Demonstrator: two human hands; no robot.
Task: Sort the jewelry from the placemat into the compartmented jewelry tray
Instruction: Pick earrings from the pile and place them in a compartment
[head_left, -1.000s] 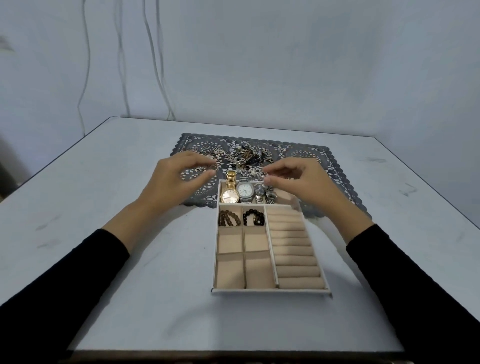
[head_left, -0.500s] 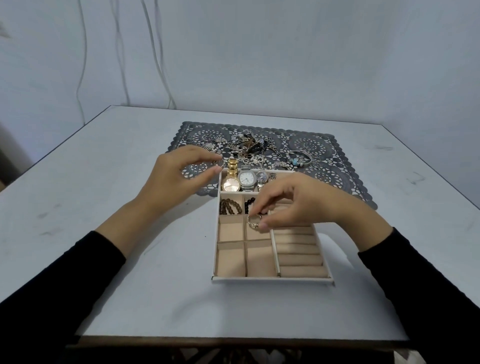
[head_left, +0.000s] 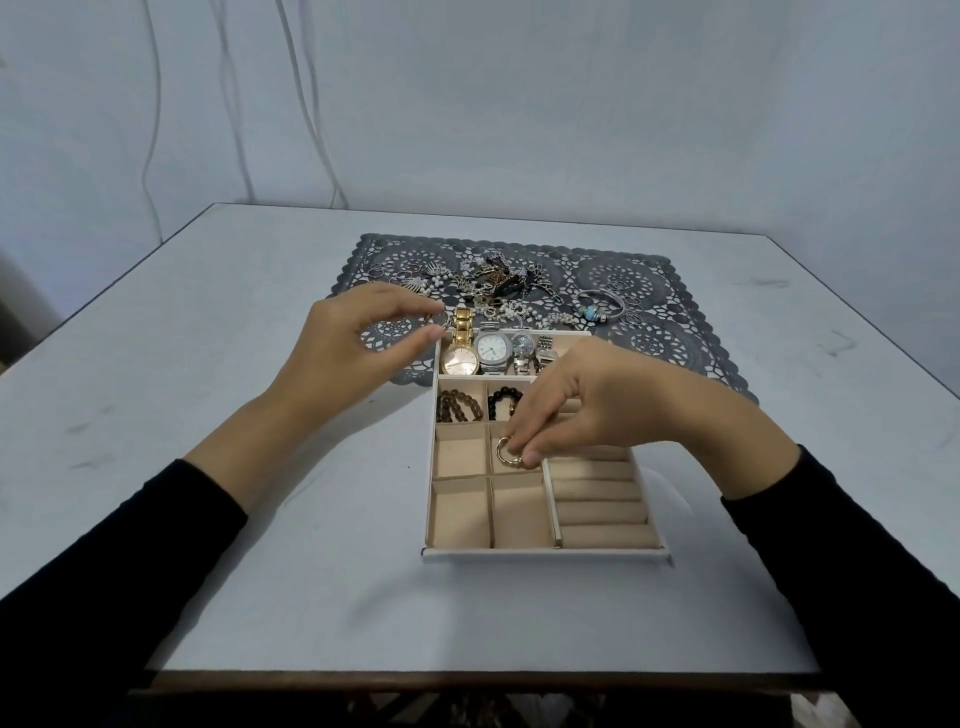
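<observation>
Left hand: the left hand (head_left: 353, 343) hovered over the near left part of the placemat (head_left: 675, 338), just beside the tray's far left corner, thumb and forefinger pinching a small silvery ring (head_left: 440, 319).
Right hand: the right hand (head_left: 597, 405) reached down into the tray, fingertips curled around a gold hoop (head_left: 506, 452).
Gold hoop: it was held low in the right square compartment of the middle row; whether it touched the lining could not be told.
Jewelry tray: the jewelry tray (head_left: 545, 555) sat on the table (head_left: 208, 415), its far end overlapping the near edge of the placemat.
Far compartment: a gold watch (head_left: 461, 358), a silver watch (head_left: 492, 349) and two smaller watches (head_left: 532, 347) lay side by side.
Bead bracelets: a brown bead bracelet (head_left: 460, 406) lay in the left square behind the hoop's row, a black bead bracelet (head_left: 500, 402) in the right one.
Ring rolls: the ring rolls (head_left: 602, 512) filled the right column, partly hidden by the right hand.
Placemat: a tangled jewelry pile (head_left: 498, 283) lay near its middle, and a silver bangle with a blue bead (head_left: 597, 306) to the right.
Sleeves: black sleeves (head_left: 130, 545) covered both forearms.
</observation>
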